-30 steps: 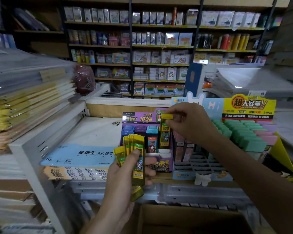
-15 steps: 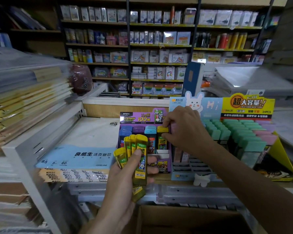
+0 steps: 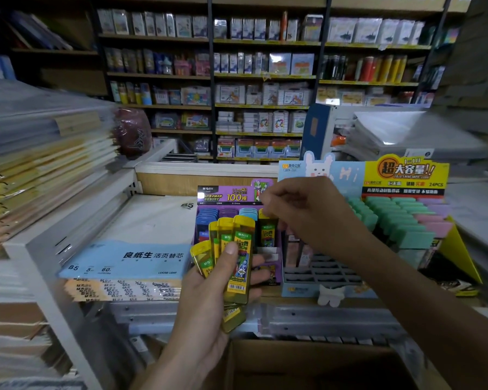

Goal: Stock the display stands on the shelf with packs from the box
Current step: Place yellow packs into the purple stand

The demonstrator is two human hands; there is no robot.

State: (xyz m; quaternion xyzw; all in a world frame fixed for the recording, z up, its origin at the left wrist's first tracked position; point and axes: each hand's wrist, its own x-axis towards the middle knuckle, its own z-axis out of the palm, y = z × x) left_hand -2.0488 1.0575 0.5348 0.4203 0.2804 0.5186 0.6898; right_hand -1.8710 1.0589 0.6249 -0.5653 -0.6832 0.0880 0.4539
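My left hand (image 3: pixel 209 299) clamps five fanned yellow packs (image 3: pixel 241 266); the box (image 3: pixel 293 367) sits at 6 o'clock. My right hand (image 3: pixel 307 218) curls its fingers (image 3: pixel 268 201) over one seated pack (image 3: pixel 267 235) in the purple stand (image 3: pixel 228 194) at 12. Whether they grip it, I cannot tell. I'd press it flush and upright. There are three stands, with the blue stand (image 3: pixel 293 170) and yellow stand (image 3: pixel 406 173) at 3.

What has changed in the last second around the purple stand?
The right hand lowered one yellow pack into the right-hand column of the purple stand, where it now stands upright. The hand is now just above the pack; whether they still touch is unclear. The left hand still holds its fan of yellow packs.
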